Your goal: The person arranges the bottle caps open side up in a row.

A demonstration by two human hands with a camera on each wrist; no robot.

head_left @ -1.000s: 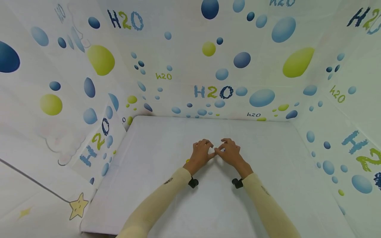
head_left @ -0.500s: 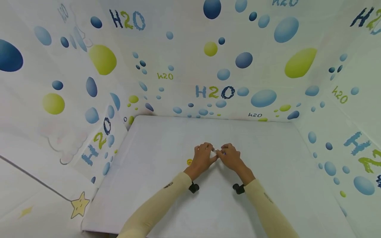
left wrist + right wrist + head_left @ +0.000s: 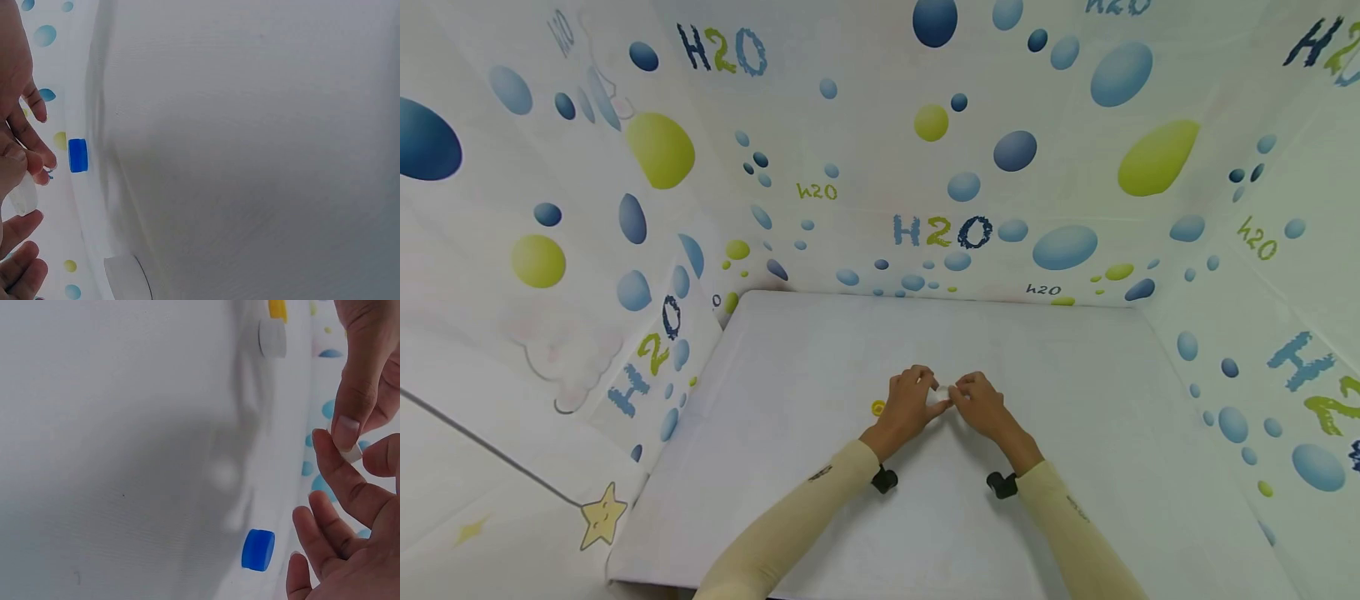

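Small white cap-like piece point(image 3: 940, 395), plastic by the look, held above the table between both hands. Left hand point(image 3: 910, 404): thumb and forefinger bent round its sides, parted only by its width. Right hand point(image 3: 982, 408): thumb and forefinger drawn nearly together at its right edge, seemingly pinching. Which bears the weight, cannot tell. Step in hand, by my judgement: two-handed handling; next move calls for one steady pinch before the other loosens. On the white-topped table point(image 3: 820, 350): round blue plastic cap point(image 3: 258, 550), short white cylinder point(image 3: 274, 339), round yellow cap point(image 3: 877, 408) near the left hand. Far edge meets the dotted white wall point(image 3: 880, 150). Edges well apart from hands; room sideways.
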